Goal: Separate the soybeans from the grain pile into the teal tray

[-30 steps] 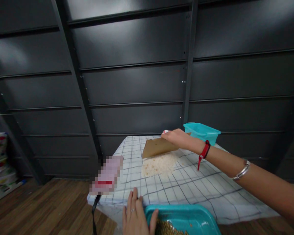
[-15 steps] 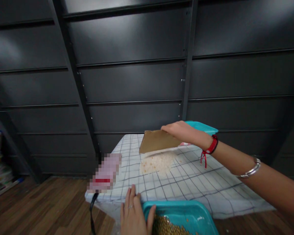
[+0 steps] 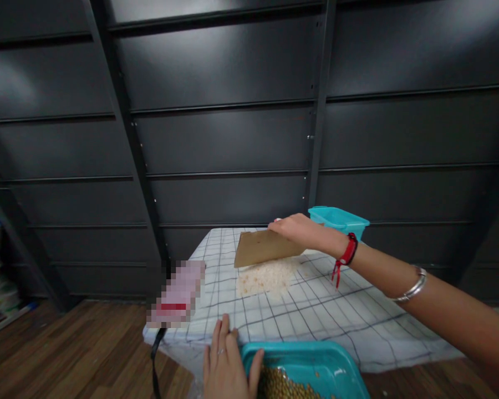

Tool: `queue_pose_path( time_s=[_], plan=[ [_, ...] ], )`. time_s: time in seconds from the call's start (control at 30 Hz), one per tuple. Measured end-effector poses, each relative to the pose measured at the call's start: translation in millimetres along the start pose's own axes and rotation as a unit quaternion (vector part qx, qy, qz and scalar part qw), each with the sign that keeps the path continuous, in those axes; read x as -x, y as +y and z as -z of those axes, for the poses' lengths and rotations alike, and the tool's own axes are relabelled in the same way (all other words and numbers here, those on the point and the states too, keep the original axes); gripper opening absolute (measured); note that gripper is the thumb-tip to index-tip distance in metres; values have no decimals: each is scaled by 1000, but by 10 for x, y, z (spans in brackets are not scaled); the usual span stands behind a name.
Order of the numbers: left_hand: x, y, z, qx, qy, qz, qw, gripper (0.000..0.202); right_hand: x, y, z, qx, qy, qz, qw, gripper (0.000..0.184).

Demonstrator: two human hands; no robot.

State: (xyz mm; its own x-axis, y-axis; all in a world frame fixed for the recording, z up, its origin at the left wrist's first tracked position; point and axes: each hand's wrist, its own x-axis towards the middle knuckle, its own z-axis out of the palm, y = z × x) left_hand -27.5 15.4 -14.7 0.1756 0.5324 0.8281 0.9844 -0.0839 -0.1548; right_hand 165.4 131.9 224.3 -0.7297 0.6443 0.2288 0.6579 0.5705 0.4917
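My right hand (image 3: 297, 230) grips the upper edge of a brown piece of cardboard (image 3: 266, 247), which is tilted on its long edge. Just in front of its lower edge lies a spread of white rice grains mixed with some tan beans (image 3: 268, 277). At the table's near edge is a teal plastic basin (image 3: 303, 350) holding yellowish-brown beans (image 3: 286, 385). My left hand (image 3: 228, 363) holds the basin's left rim, thumb over the inside and fingers extended along the outside. The basin's bottom part is cut off by the frame.
A checked white cloth (image 3: 324, 310) covers the table. A second teal basin (image 3: 341, 219) stands at the back right, partly behind my right arm. A blurred pink flat object (image 3: 178, 291) with a black strap (image 3: 154, 360) lies at the left edge. Dark metal panels (image 3: 224, 138) rise behind.
The cardboard and my right hand have come slightly nearer and to the left, its lower edge now closer to the rice. My left hand and the near basin have barely moved.
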Motion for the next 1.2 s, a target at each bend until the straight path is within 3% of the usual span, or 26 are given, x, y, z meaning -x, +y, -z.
queue_pose_path(
  time_s=[0.23, 0.7, 1.2],
  plan=[
    [12, -21, -21, 17, -6, 2, 1000, 39, 136, 114, 265, -3, -1, -26, 1000, 19],
    [-10, -65, -4, 4, -7, -3, 1000, 40, 356, 201, -91, 60, -11, -101, 993, 23],
    [47, -44, -34, 37, -24, 18, 999, 38, 251, 101, 10, 67, -17, -81, 994, 22]
  ],
)
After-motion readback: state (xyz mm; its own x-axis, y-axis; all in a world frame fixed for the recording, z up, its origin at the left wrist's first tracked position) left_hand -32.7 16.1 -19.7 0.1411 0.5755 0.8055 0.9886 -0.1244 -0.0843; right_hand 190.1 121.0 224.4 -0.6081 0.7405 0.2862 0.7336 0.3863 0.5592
